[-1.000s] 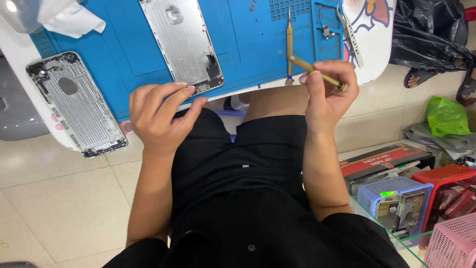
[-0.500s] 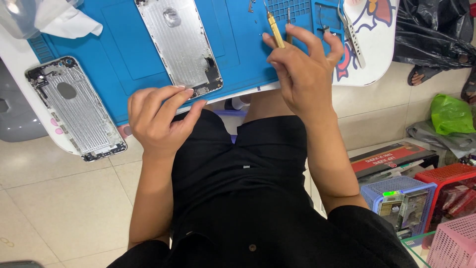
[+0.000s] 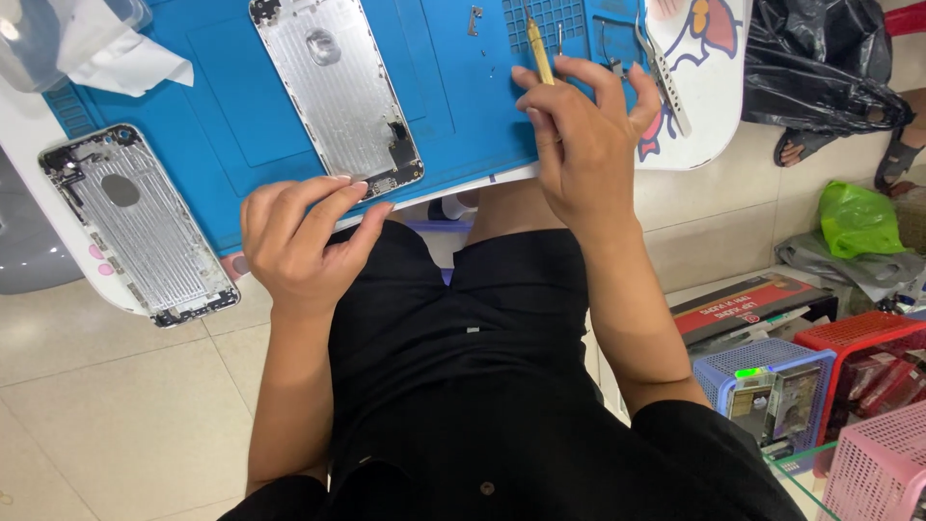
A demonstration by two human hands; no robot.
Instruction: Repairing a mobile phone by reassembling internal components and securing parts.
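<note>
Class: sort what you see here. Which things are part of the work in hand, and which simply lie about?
In use:
right hand
yellow tool
left hand
middle phone housing
blue mat

Lying about:
second phone housing
green bag
pink basket

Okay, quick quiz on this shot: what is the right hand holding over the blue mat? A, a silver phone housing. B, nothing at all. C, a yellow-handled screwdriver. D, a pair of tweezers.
C: the right hand has its fingers closed around a yellow-handled screwdriver that points up over the blue mat, while the two silver phone housings lie untouched on the table.
</note>
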